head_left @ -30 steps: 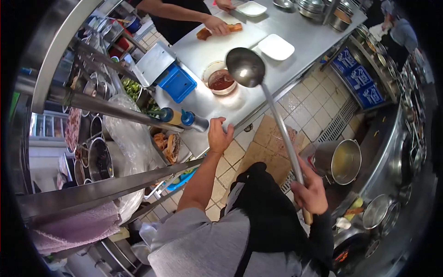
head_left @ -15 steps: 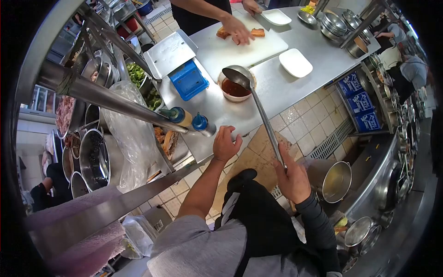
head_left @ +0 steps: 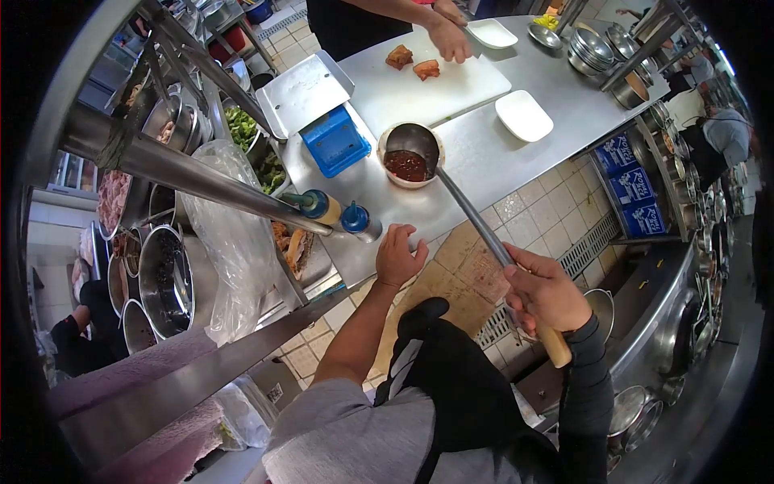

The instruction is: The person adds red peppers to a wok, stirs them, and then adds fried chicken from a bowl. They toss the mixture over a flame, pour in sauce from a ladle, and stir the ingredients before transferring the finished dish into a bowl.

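My right hand (head_left: pixel 550 289) is closed around the long metal handle of a ladle (head_left: pixel 472 211), whose wooden grip end sticks out below my palm. The ladle's round head sits tilted inside a bowl (head_left: pixel 409 182) of dark red-brown sauce (head_left: pixel 405 167) on the steel table. My left hand (head_left: pixel 398 256) hovers by the table's front edge with fingers apart and nothing in it. Just left of it stand a blue-capped squeeze bottle (head_left: pixel 360 221) and a second bottle (head_left: pixel 322 206) holding something yellowish.
Across the table, a person's hand (head_left: pixel 449 40) is over a white cutting board (head_left: pixel 379 97) with two pieces of browned meat (head_left: pixel 426 70). A white dish (head_left: pixel 524 115) and blue scale (head_left: pixel 334 141) flank the bowl. A metal rail (head_left: pixel 201 177) crosses at left.
The ladle's head has lowered into the sauce bowl, and my right hand has moved right and turned, exposing the wooden grip. The other person's hand has shifted right, off the meat.
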Action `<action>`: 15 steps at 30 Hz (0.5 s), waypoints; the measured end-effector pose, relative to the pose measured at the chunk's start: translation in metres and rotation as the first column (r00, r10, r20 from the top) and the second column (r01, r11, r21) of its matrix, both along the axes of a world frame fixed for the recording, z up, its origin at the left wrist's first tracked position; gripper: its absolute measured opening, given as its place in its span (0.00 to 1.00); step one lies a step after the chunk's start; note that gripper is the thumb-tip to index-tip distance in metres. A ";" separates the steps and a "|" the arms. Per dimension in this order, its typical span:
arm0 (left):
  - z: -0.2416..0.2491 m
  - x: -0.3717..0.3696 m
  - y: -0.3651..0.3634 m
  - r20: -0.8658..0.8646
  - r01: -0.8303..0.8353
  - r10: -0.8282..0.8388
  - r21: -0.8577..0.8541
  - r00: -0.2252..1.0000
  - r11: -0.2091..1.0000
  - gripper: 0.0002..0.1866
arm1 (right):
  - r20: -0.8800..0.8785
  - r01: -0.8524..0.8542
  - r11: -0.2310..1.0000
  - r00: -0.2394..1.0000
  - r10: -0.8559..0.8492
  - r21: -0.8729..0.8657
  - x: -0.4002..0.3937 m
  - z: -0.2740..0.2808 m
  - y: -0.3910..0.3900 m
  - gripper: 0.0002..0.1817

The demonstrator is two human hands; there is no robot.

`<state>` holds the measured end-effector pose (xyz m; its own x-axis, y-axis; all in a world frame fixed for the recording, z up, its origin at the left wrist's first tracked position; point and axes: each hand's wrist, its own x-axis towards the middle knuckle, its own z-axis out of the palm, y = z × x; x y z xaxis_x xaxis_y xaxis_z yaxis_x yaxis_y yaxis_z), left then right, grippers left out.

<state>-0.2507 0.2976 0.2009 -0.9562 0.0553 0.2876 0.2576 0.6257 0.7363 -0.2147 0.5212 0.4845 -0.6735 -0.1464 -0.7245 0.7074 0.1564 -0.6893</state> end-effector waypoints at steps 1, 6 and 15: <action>0.000 0.000 0.002 -0.019 -0.006 0.006 0.002 1.000 1.000 0.17 | 0.050 0.054 0.994 0.998 -0.049 -0.093 -0.002 0.003 0.002 0.26; 0.001 0.000 0.001 -0.014 0.000 0.000 0.021 1.000 1.000 0.17 | 0.167 0.209 0.934 0.972 -0.165 -0.289 0.001 0.006 0.004 0.26; 0.002 0.000 0.001 -0.012 -0.011 0.012 0.015 1.000 1.000 0.16 | 0.300 0.405 0.851 0.902 -0.311 -0.335 0.018 0.010 0.002 0.24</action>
<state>-0.2507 0.2987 0.2028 -0.9531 0.0399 0.3000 0.2595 0.6178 0.7423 -0.1970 0.5230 0.4947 -0.5570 -0.2220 -0.8003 0.8055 -0.3790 -0.4556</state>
